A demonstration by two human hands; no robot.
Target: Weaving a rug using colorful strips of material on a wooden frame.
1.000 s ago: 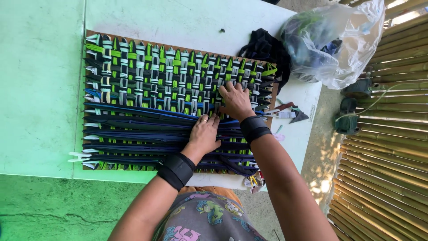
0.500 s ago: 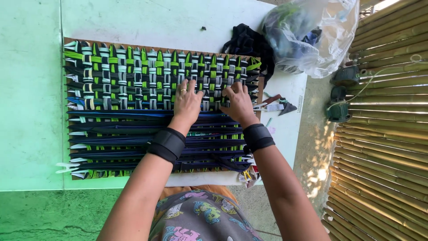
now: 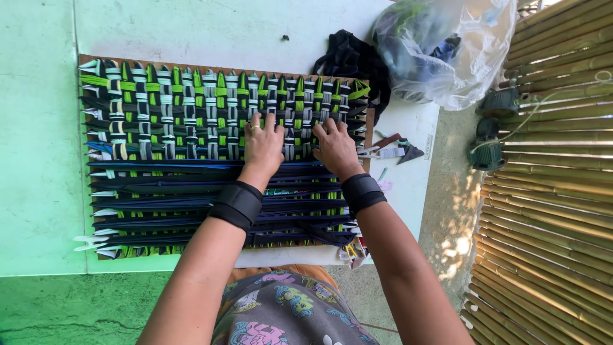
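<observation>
A woven mat (image 3: 179,115) of green, white, black and blue strips is stretched over a brown board (image 3: 368,121) on a white table. Its far half is woven; the near half shows only long dark blue and black strips (image 3: 159,191) running left to right. My left hand (image 3: 263,144) lies flat on the weave's near edge, fingers spread, a ring on one finger. My right hand (image 3: 334,145) rests just to its right, fingertips pressing into the woven strips. Both wrists wear black bands. Neither hand holds anything loose.
A clear plastic bag (image 3: 447,51) stuffed with dark material lies at the table's far right, a black cloth bundle (image 3: 348,57) beside it. Small scraps (image 3: 396,150) lie right of the board. A bamboo fence (image 3: 555,191) stands on the right, green concrete floor on the left.
My left hand has moved up from the dark loose strips to the woven edge, and my right hand has shifted slightly. The view has also shifted.
</observation>
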